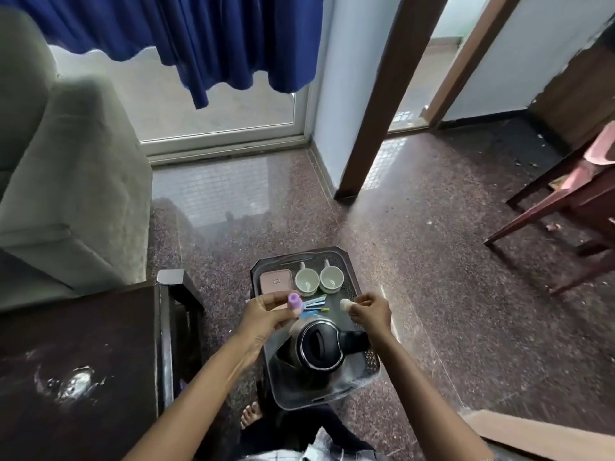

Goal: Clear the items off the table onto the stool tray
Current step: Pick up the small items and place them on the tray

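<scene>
clearly light and rigid, the small lilac-capped plastic bottle point(294, 304) sits pinched in the left hand point(266, 314) and the small white bottle point(345, 305) in the right hand point(371, 312), both above the dark plastic stool tray point(352, 287); fingertip grips by the body suit them.

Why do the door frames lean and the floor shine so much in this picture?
Head view: the wide-angle lens bends straight lines, so the door frame leans; daylight through the glass door glares off the polished floor and the dark table; the sofa at the edge looks soft and smeared, while the kettle in the centre is sharper.
</scene>
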A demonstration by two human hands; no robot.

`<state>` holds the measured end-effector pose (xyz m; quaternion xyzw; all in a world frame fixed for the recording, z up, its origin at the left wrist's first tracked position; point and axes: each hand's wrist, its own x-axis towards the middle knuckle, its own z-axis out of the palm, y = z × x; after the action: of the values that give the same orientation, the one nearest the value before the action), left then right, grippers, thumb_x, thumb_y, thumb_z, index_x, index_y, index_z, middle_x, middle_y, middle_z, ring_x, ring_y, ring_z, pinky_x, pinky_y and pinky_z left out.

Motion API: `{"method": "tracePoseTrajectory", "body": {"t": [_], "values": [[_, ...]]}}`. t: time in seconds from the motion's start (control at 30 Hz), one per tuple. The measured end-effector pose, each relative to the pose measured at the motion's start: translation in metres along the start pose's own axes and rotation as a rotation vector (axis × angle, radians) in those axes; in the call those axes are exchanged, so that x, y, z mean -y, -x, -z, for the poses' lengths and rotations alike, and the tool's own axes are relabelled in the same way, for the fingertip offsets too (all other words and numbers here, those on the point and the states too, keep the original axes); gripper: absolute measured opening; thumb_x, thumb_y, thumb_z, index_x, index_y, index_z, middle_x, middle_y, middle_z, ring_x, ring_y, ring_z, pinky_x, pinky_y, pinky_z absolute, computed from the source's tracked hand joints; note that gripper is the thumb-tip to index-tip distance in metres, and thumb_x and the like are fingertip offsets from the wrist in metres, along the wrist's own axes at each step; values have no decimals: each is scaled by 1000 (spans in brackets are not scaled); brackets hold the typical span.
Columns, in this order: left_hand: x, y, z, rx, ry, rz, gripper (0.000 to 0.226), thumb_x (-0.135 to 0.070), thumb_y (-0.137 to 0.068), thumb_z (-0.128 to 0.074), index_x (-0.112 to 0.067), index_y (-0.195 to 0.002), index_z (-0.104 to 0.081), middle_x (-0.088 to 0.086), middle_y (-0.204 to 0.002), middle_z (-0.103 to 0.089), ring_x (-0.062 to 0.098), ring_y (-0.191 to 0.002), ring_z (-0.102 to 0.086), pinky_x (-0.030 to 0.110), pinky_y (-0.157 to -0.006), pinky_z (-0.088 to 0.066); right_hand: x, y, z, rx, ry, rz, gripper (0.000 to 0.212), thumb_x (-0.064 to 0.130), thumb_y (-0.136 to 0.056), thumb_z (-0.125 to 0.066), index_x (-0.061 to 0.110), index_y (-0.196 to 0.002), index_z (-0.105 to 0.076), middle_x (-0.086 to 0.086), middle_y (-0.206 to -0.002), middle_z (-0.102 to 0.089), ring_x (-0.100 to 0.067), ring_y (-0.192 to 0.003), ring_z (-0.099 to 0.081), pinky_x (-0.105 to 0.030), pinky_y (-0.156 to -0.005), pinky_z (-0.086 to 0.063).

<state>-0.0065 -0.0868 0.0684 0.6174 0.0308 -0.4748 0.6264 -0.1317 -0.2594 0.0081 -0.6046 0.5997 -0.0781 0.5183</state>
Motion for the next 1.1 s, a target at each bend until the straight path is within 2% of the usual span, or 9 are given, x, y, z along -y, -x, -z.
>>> {"method": "tracePoseTrajectory", "body": {"t": [0.07,0.17,0.3,0.4,0.57,0.77,0.87,0.97,1.1], "values": [[-1,-10,-7,-34,-45,-16,31,14,-70,-69,-11,-88,-68,-2,-78,-74,8,-72,-68,13,-61,-55,-6,-27,-7,25,135,-6,19,-1,-66,-67,15,-63,-57,-18,-76,-68,-31,-71,-66,-41,-67,-57],[-2,-23,-16,-84,-94,-24,32,16,-70,-69,-11,-88,-68,-7,-71,-74,2,-68,-68,12,-64,-55,-16,-61,-20,116,310,4,8,7,-71,-71,5,-78,-66,-15,-83,-68,-25,-77,-62,-31,-67,-46],[0,-34,-24,-148,-143,-13,33,17,-68,-69,-8,-90,-70,-12,-67,-73,-4,-65,-67,7,-60,-52,-23,-93,-39,222,455,19,4,11,-76,-65,10,-72,-64,-13,-83,-66,-23,-81,-62,-29,-67,-43],[3,-39,-28,-206,-167,-12,34,16,-67,-71,-7,-93,-70,-15,-68,-73,-6,-66,-67,5,-60,-49,-26,-107,-54,239,524,38,21,15,-79,-63,1,-93,-69,-20,-102,-70,-33,-97,-65,-32,-72,-46],[12,-36,-33,-252,-165,2,34,16,-68,-70,-10,-89,-69,-15,-67,-72,-8,-63,-65,6,-57,-48,-31,-112,-68,199,572,29,26,16,-83,-59,0,-103,-67,-21,-110,-67,-35,-101,-63,-35,-76,-48],[19,-33,-36,-261,-144,20,38,17,-66,-71,-15,-86,-66,-3,-85,-72,7,-78,-67,24,-79,-54,-31,-103,-60,157,386,-69,18,10,-75,-67,4,-92,-71,-22,-99,-71,-36,-96,-66,-36,-80,-50],[20,-35,-39,-270,-142,23,37,16,-68,-70,-16,-85,-64,2,-89,-71,13,-82,-66,33,-83,-53,-9,-85,-44,167,136,-133,18,1,-74,-63,13,-61,-62,-16,-70,-68,-29,-64,-66,-38,-64,-58],[23,-40,-43,-270,-137,28,40,20,-69,-67,-16,-87,-62,-3,-88,-70,2,-68,-67,19,-69,-55,24,-40,-27,468,-85,-152,20,-5,-83,-55,8,-68,-61,-7,-59,-59,-11,-44,-54,-20,-44,-48],[26,-46,-44,-279,-144,19,41,18,-69,-68,-17,-87,-60,-3,-83,-68,-4,-61,-66,13,-60,-52,48,10,-10,735,-227,-150,7,8,-82,-67,6,-89,-68,-7,-75,-68,-17,-68,-64,-25,-58,-53]]}}
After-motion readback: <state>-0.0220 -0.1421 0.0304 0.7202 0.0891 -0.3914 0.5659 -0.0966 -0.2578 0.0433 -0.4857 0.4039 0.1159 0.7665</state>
